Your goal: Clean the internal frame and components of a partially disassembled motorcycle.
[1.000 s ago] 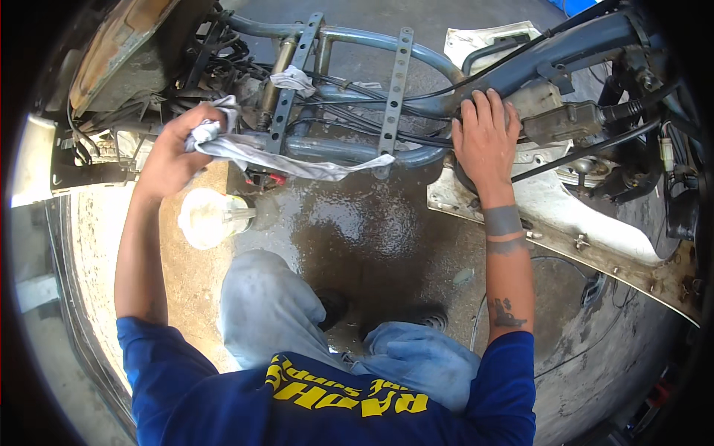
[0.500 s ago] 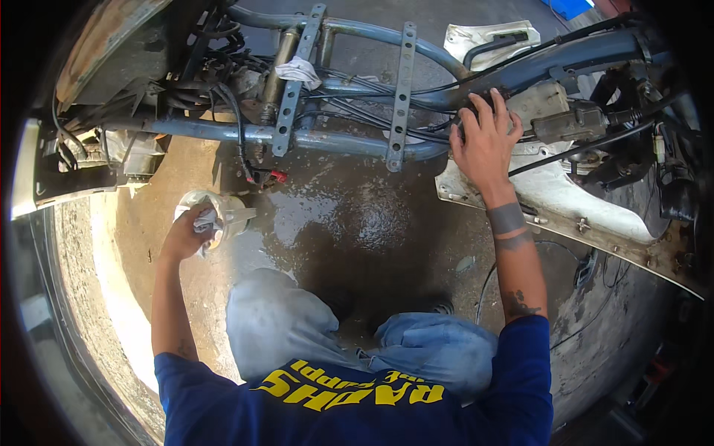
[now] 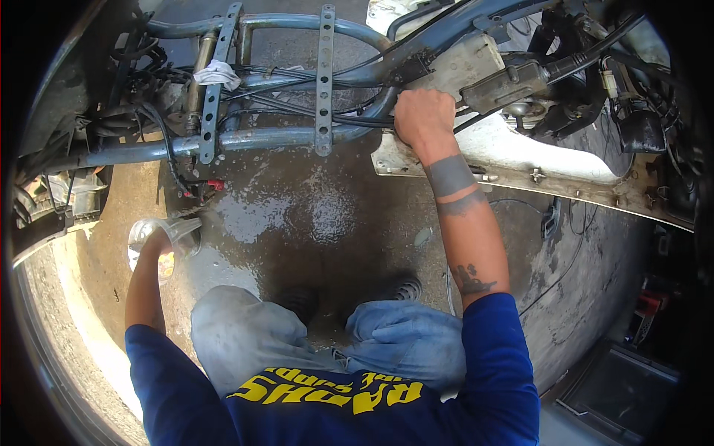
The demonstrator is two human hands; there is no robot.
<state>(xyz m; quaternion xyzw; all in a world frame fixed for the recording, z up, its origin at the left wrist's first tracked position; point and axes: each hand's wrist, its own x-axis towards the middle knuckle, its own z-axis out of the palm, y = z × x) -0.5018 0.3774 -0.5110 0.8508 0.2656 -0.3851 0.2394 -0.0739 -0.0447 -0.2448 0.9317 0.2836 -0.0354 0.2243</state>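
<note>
My left hand [image 3: 154,244] reaches down into a clear plastic container [image 3: 187,229] standing on the wet floor. The container's wall and my wrist hide the fingers, and the white cloth does not show. My right hand [image 3: 425,117] is closed in a fist over the blue-grey tubular motorcycle frame [image 3: 279,137], by its curved tube and the black cables [image 3: 357,120]. Its fingertips are curled out of sight beneath. Two perforated metal strips [image 3: 324,82] cross the frame. Another white cloth [image 3: 217,74] lies on the left strip.
A white body panel [image 3: 565,160] lies under the frame at the right. Beside my right hand sits a grey rectangular part [image 3: 506,86] with a thick black cable. A red-tipped connector [image 3: 215,184] hangs below the frame. My jeans-clad knees [image 3: 245,327] are close in front.
My left hand has gone deeper into the container, and the cloth in it has dropped from sight. My right hand has closed from spread fingers into a fist. The view has shifted right.
</note>
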